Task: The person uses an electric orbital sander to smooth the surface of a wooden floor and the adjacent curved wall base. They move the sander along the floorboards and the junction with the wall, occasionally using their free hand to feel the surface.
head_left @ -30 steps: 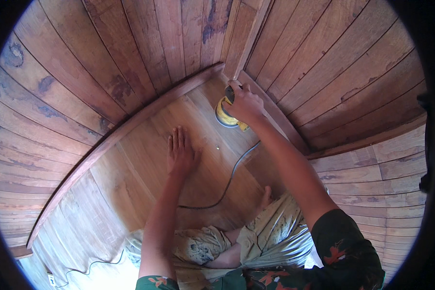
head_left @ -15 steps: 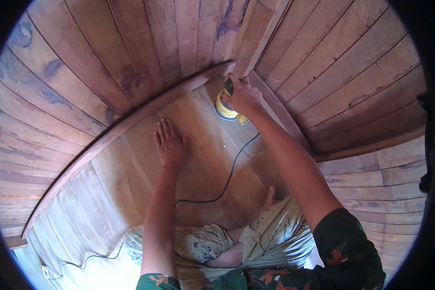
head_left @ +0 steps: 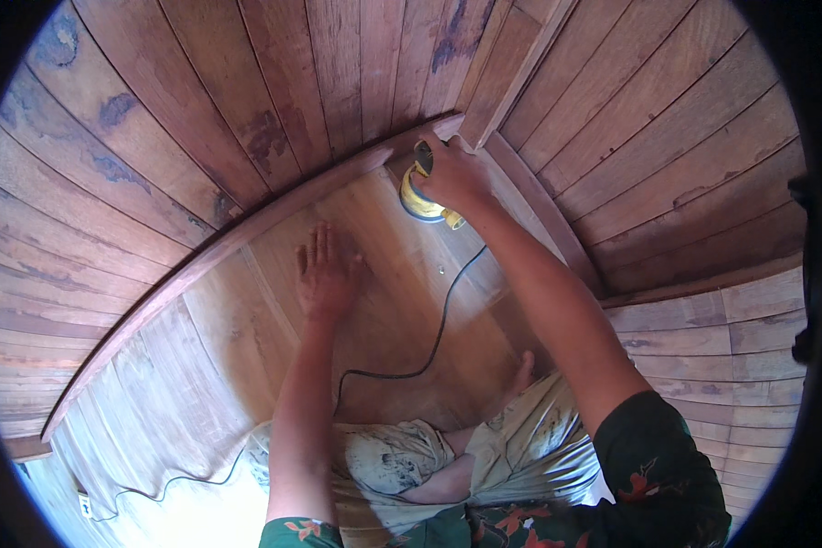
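My right hand (head_left: 457, 172) is wrapped over the top of a yellow and black orbital sander (head_left: 415, 194), near the far corner where the plank walls meet. The sander's round base rests on the wooden floor (head_left: 247, 320). From beside my right forearm, its dark cord (head_left: 441, 333) curves across the boards and passes behind my left forearm. My left hand (head_left: 329, 279) lies flat on the floor to the left of the sander, palm down, its fingers stretched out and holding nothing.
A curved wooden trim (head_left: 237, 228) runs along the floor's far left edge. Another trim strip (head_left: 548, 205) borders the right wall. My bent legs (head_left: 393, 461) and a bare foot (head_left: 523, 373) are close in front of me. A power socket (head_left: 84, 504) with a cord lies at lower left.
The sander, with my right hand on it, has shifted slightly left along the floor relative to the corner. My left hand stays flat on the boards. The view has turned a little.
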### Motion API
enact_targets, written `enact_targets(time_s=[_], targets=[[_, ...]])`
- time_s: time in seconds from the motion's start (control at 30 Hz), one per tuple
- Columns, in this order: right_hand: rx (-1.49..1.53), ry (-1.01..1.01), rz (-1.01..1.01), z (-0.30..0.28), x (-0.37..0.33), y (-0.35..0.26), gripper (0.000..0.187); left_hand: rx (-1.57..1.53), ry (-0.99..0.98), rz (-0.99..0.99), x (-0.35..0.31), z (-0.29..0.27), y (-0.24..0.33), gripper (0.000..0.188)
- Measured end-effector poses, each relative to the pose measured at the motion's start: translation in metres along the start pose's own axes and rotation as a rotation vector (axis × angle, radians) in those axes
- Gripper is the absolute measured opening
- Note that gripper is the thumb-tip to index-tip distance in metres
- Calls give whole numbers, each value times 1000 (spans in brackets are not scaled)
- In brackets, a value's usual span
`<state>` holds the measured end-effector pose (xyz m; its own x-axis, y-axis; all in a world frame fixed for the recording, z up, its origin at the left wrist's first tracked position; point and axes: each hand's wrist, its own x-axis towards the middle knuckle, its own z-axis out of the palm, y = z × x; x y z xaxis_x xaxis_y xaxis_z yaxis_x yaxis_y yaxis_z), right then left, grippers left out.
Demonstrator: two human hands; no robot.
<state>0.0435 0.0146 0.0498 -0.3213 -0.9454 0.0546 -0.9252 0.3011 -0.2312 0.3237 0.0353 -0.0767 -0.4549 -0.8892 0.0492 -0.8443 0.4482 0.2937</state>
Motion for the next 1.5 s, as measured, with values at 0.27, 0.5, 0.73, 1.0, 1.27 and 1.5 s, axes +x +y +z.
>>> enact_targets(time_s=[0.27, 0.5, 0.73, 1.0, 1.27, 1.5], targets=[[9, 33, -50, 11, -3, -35, 76, 31, 68, -104, -30, -17, -72, 83], [15, 35, -86, 17, -5, -56, 77, 82, 91, -314, -41, -13, -85, 85], [-9, -9, -48, 10, -8, -57, 79, 133, -103, -125, -35, 0, -46, 84], [-28, 26, -5, 9, -1, -19, 77, 78, -87, 113, -30, 8, 21, 88], [-69, 28, 63, -1, 0, 13, 74, 54, -14, 28, 1, 10, 15, 88], [-121, -28, 133, -16, -6, 33, 78, 38, 55, -85, 21, 13, 4, 84]])
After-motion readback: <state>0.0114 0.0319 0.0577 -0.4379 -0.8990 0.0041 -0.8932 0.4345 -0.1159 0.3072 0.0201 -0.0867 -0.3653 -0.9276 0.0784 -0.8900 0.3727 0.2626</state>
